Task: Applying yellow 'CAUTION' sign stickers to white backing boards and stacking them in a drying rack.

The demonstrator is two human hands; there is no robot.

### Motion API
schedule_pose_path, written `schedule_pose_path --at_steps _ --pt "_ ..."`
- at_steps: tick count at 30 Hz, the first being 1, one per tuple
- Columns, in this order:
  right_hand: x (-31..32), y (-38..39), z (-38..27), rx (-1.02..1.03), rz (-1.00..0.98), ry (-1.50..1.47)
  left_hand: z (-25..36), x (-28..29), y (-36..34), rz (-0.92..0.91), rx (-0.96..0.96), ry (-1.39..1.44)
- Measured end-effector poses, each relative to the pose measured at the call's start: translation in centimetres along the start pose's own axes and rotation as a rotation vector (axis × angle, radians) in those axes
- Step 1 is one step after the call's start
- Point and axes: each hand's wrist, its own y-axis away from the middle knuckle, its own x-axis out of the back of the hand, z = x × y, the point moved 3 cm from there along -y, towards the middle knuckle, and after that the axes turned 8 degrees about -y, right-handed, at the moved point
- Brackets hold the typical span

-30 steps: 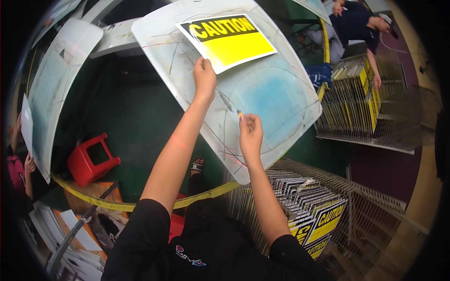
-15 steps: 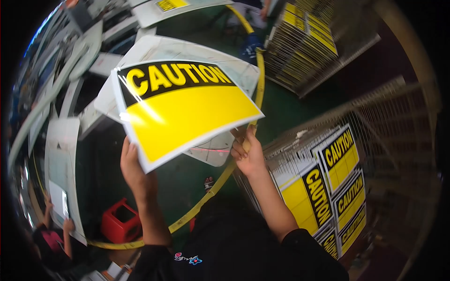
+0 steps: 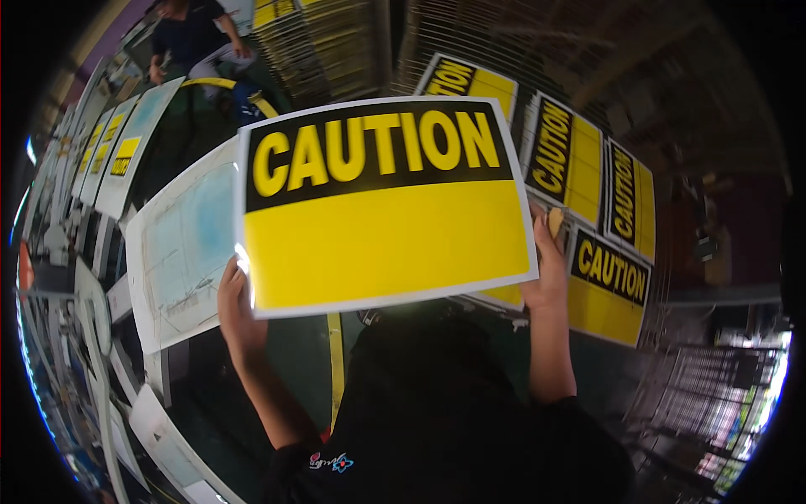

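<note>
A rectangular sign (image 3: 378, 235), white-edged, with a black lettered band along the top and a plain yellow field, is held up level in front of me. My left hand (image 3: 239, 298) grips its left edge, with the fingertips partly behind it. My right hand (image 3: 546, 269) holds the right edge; beside the thumb is a small tan piece (image 3: 555, 223), which I cannot make out clearly. Behind the sign on the left is a pale board (image 3: 172, 286) with a bluish, scratched surface.
Metal racks of similar signs (image 3: 567, 160) stand behind on the right. Further boards with small signs (image 3: 126, 164) are at the upper left. A co-worker (image 3: 189, 38) is at the top left. A yellow curved band (image 3: 336, 370) runs below, above the green floor (image 3: 302, 361).
The sign has been lifted off the pale board and is now held level in both hands. My view has swung toward the racks, which now lie behind the sign.
</note>
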Motion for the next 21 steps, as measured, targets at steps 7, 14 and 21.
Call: schedule_pose_path --at_steps 7,14,21 --pt "13.7 2.8 -3.3 0.104 0.274 0.607 -1.1 -13.9 -2.7 -0.389 0.677 0.187" --pt "17.8 2.7 -1.1 0.152 0.327 0.863 -2.2 -18.2 -3.8 -0.499 0.408 -0.168" --pt "17.7 2.8 -1.1 0.152 0.309 1.071 -1.4 -19.1 -3.8 -0.453 0.396 -0.303"
